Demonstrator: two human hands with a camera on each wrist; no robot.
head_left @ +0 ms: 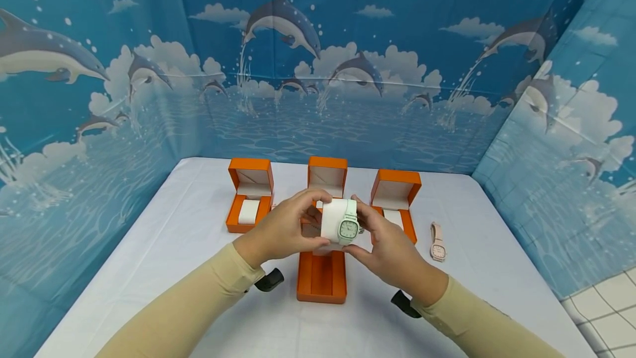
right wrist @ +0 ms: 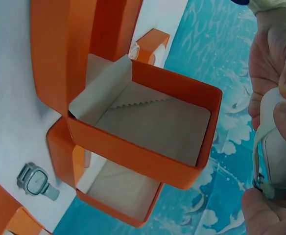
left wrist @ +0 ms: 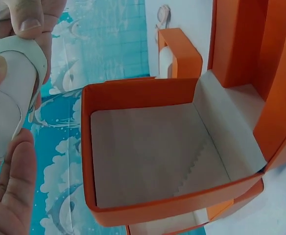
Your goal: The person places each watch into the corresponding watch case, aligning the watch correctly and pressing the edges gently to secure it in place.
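Observation:
In the head view, my left hand (head_left: pixel 285 228) grips one side of a white watch cushion (head_left: pixel 330 220), fingers above and thumb below. A mint-green wristwatch (head_left: pixel 348 229) with a squarish face sits round the cushion. My right hand (head_left: pixel 390 245) holds the watch end of it between fingers and thumb. Both hands hold the cushion above an open orange watch box (head_left: pixel 322 291), whose base shows a bare recess. In the left wrist view, the green strap (left wrist: pixel 28 49) wraps the cushion. The right wrist view shows a metal buckle (right wrist: pixel 260 182) at the strap's lower end.
Three more open orange boxes stand behind: left (head_left: pixel 250 173), middle (head_left: pixel 328 167) and right (head_left: pixel 396 184). White cushions show in the left and right ones. A pink watch (head_left: pixel 438 245) lies at the right. A greyish watch (right wrist: pixel 35 180) lies on the white tablecloth. Dolphin curtains (head_left: pixel 318 126) enclose the table.

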